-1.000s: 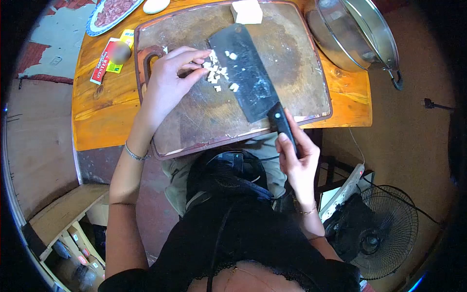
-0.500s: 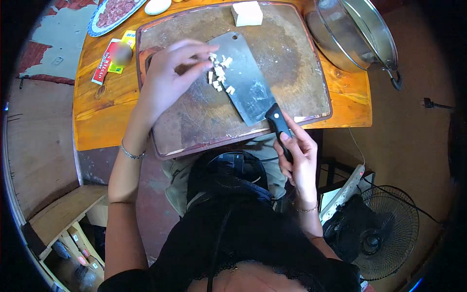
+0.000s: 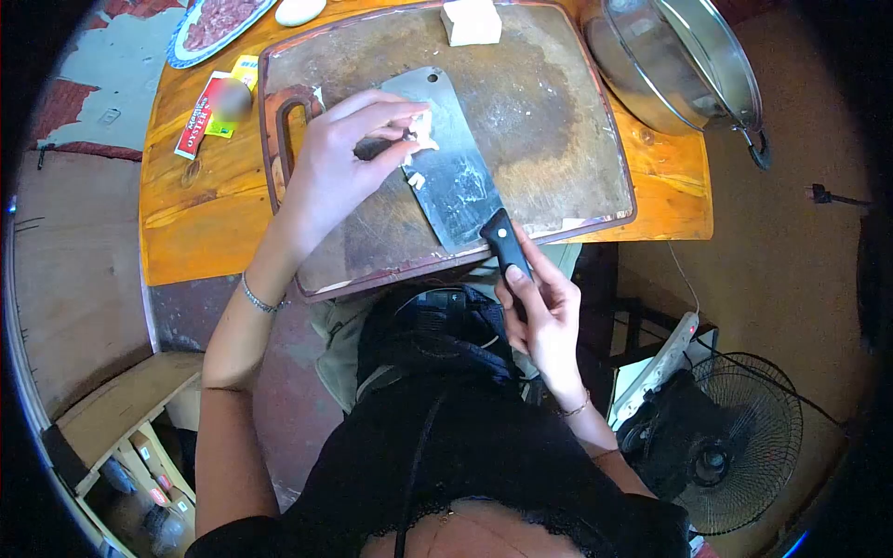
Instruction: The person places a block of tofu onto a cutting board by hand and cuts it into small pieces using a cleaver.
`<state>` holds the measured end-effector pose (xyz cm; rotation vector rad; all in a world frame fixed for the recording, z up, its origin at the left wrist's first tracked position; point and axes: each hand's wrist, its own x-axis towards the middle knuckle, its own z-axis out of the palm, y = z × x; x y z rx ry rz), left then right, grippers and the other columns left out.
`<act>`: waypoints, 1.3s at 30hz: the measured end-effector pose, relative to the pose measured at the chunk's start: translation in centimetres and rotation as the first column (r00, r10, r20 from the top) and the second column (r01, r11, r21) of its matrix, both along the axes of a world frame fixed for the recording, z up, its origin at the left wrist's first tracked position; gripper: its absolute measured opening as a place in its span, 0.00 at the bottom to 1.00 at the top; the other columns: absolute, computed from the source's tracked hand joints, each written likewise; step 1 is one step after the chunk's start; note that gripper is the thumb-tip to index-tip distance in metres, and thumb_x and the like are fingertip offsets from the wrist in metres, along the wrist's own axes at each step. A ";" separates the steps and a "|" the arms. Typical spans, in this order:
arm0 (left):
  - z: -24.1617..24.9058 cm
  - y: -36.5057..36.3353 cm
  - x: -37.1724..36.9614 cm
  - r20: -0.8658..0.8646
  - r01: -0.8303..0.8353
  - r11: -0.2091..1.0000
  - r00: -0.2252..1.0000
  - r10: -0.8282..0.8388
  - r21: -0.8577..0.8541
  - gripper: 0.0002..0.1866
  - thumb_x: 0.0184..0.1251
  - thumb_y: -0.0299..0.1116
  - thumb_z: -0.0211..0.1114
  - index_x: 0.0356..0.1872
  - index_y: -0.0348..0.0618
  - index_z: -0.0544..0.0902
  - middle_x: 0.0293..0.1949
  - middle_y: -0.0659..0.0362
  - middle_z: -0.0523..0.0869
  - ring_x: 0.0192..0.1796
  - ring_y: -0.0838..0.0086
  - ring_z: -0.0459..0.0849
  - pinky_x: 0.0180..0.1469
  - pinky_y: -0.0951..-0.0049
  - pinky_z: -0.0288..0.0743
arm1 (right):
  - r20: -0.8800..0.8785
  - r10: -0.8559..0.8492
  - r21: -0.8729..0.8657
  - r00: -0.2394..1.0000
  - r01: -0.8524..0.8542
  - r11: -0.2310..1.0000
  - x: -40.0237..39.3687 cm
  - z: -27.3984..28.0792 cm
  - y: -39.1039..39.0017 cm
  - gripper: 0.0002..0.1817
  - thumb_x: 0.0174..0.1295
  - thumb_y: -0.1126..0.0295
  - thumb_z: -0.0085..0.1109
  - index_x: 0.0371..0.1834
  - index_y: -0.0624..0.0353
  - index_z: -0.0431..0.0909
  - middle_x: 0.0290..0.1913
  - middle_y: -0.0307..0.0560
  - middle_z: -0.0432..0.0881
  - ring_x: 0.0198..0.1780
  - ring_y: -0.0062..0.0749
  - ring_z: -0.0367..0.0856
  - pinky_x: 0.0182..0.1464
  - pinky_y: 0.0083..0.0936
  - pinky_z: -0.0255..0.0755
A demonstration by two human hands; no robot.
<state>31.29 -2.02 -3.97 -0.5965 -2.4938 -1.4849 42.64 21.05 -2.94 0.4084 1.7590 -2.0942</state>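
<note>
My right hand (image 3: 544, 307) is wrapped round the black handle of a cleaver (image 3: 446, 153), whose wide blade lies nearly flat over the cutting board (image 3: 549, 130). At the blade's left edge, the fingers of my left hand (image 3: 358, 153) are drawn together around small white cubes (image 3: 423, 130). A few loose cubes (image 3: 416, 180) rest on the blade just below those fingers. A larger white block (image 3: 471, 21) sits at the board's far edge.
A metal pot (image 3: 665, 65) stands at the table's right. Left of the board are a red sauce packet (image 3: 198, 121) and a yellow one (image 3: 246, 70). Behind them are a plate of meat (image 3: 219, 26) and an egg (image 3: 299, 10). A fan (image 3: 735, 446) stands at lower right.
The cleaver and my right hand have moved left, with the blade now under the cubes. My left fingers have closed in around the white cubes.
</note>
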 end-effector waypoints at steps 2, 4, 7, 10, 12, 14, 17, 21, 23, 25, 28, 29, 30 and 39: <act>1.0 -0.7 -0.5 0.035 -0.022 0.999 0.999 0.023 -0.032 0.13 0.62 0.22 0.66 0.48 0.39 0.84 0.45 0.57 0.83 0.44 0.76 0.83 0.49 0.77 0.79 | 0.006 -0.018 -0.083 1.000 0.018 0.996 -0.1 -0.1 0.2 0.25 0.70 0.76 0.49 0.71 0.53 0.64 0.24 0.33 0.72 0.12 0.09 0.57 0.12 0.10 0.49; 1.2 -1.6 -0.8 0.030 -0.043 0.997 0.999 0.041 0.067 0.11 0.66 0.25 0.63 0.48 0.39 0.84 0.47 0.58 0.84 0.45 0.77 0.83 0.50 0.78 0.77 | 0.043 -0.024 -0.146 0.999 0.030 0.989 -0.4 -0.2 0.5 0.25 0.70 0.77 0.49 0.70 0.53 0.65 0.23 0.34 0.73 0.11 0.09 0.56 0.11 0.11 0.48; 1.8 -2.5 -0.5 -0.029 -0.112 0.993 0.993 0.113 0.037 0.14 0.62 0.22 0.66 0.48 0.41 0.84 0.40 0.59 0.85 0.40 0.79 0.83 0.44 0.80 0.79 | 0.080 -0.048 -0.193 0.996 0.063 0.979 -0.9 0.2 1.0 0.25 0.69 0.78 0.49 0.70 0.54 0.66 0.23 0.35 0.73 0.10 0.09 0.56 0.11 0.11 0.47; 1.3 -3.1 0.5 0.111 -0.043 0.995 0.992 0.052 -0.089 0.19 0.53 0.23 0.72 0.50 0.42 0.84 0.44 0.59 0.84 0.43 0.78 0.82 0.44 0.79 0.79 | 0.024 -0.067 -0.116 0.997 0.070 0.991 -1.0 0.4 1.4 0.25 0.69 0.78 0.50 0.69 0.55 0.66 0.23 0.35 0.74 0.10 0.09 0.56 0.11 0.11 0.47; 0.6 -3.0 0.8 0.127 -0.031 0.990 0.991 0.049 -0.141 0.25 0.47 0.25 0.77 0.52 0.45 0.83 0.46 0.59 0.83 0.45 0.77 0.81 0.44 0.80 0.79 | -0.055 -0.058 0.025 0.997 0.060 0.998 -1.0 0.6 1.4 0.25 0.68 0.78 0.51 0.69 0.55 0.67 0.23 0.33 0.73 0.12 0.07 0.56 0.13 0.10 0.48; 0.3 -2.7 0.9 0.094 -0.089 0.989 0.990 0.101 -0.121 0.25 0.49 0.25 0.76 0.52 0.45 0.83 0.46 0.59 0.83 0.45 0.77 0.80 0.43 0.80 0.79 | -0.088 -0.056 0.059 0.995 0.061 0.996 -0.9 0.6 1.3 0.24 0.68 0.77 0.52 0.69 0.55 0.68 0.24 0.31 0.72 0.14 0.07 0.57 0.15 0.09 0.49; -0.3 -2.7 0.5 0.039 -0.169 0.980 0.984 0.174 -0.108 0.23 0.51 0.25 0.74 0.52 0.44 0.83 0.46 0.59 0.83 0.44 0.77 0.81 0.42 0.81 0.78 | -0.128 -0.038 0.148 0.991 0.057 0.987 -1.5 0.9 1.0 0.24 0.68 0.77 0.53 0.68 0.55 0.69 0.24 0.30 0.71 0.17 0.07 0.59 0.18 0.08 0.52; -1.0 -3.1 -0.1 0.088 -0.192 0.971 0.975 0.206 -0.142 0.19 0.53 0.25 0.73 0.50 0.43 0.84 0.45 0.59 0.83 0.41 0.79 0.82 0.39 0.82 0.78 | -0.193 0.042 0.262 0.980 0.011 0.965 -3.0 1.5 0.8 0.24 0.67 0.75 0.53 0.67 0.54 0.70 0.24 0.29 0.71 0.19 0.07 0.60 0.20 0.09 0.53; -0.9 -2.9 -0.3 0.089 -0.197 0.971 0.973 0.211 -0.137 0.18 0.53 0.25 0.73 0.48 0.43 0.85 0.44 0.59 0.83 0.39 0.80 0.82 0.38 0.82 0.77 | -0.165 0.045 0.223 0.985 -0.007 0.975 -3.3 1.8 0.9 0.24 0.67 0.75 0.53 0.67 0.52 0.71 0.24 0.29 0.72 0.18 0.07 0.61 0.19 0.08 0.54; -1.0 -2.9 -0.5 0.074 -0.193 0.973 0.976 0.204 -0.126 0.17 0.53 0.25 0.73 0.46 0.43 0.86 0.43 0.59 0.83 0.37 0.81 0.81 0.37 0.83 0.76 | -0.137 0.035 0.183 0.990 -0.010 0.983 -3.7 2.3 1.3 0.24 0.67 0.75 0.53 0.67 0.52 0.71 0.24 0.29 0.72 0.17 0.07 0.61 0.18 0.08 0.55; -1.1 -2.8 -0.4 0.030 -0.199 0.972 0.978 0.204 -0.127 0.16 0.53 0.24 0.73 0.46 0.42 0.86 0.41 0.60 0.83 0.36 0.81 0.81 0.37 0.83 0.76 | -0.188 0.011 0.228 0.982 0.033 0.973 -4.2 2.7 2.1 0.24 0.67 0.75 0.53 0.67 0.53 0.71 0.23 0.29 0.72 0.16 0.06 0.60 0.17 0.09 0.54; -0.7 -2.7 -0.3 0.013 -0.216 0.965 0.975 0.220 -0.146 0.16 0.53 0.24 0.73 0.45 0.41 0.85 0.41 0.60 0.83 0.36 0.81 0.81 0.37 0.83 0.76 | -0.196 0.000 0.248 0.981 0.049 0.968 -4.3 2.7 2.3 0.23 0.67 0.75 0.54 0.67 0.53 0.71 0.23 0.29 0.72 0.16 0.06 0.59 0.17 0.09 0.53; -0.6 -2.6 -0.3 -0.003 -0.231 0.959 0.972 0.234 -0.165 0.16 0.53 0.24 0.73 0.45 0.41 0.85 0.40 0.60 0.83 0.35 0.81 0.81 0.37 0.83 0.76 | -0.176 0.007 0.283 0.984 0.044 0.958 -4.3 2.8 2.5 0.23 0.67 0.75 0.54 0.67 0.55 0.71 0.26 0.31 0.74 0.20 0.06 0.62 0.21 0.08 0.55; -1.3 -2.3 -0.8 0.140 -0.170 0.984 0.974 0.176 -0.050 0.12 0.57 0.22 0.70 0.43 0.37 0.85 0.42 0.58 0.84 0.42 0.79 0.83 0.45 0.81 0.79 | -0.196 0.112 0.305 0.974 -0.048 0.951 -2.5 0.9 0.4 0.25 0.66 0.77 0.54 0.67 0.55 0.70 0.26 0.31 0.75 0.24 0.09 0.67 0.27 0.10 0.64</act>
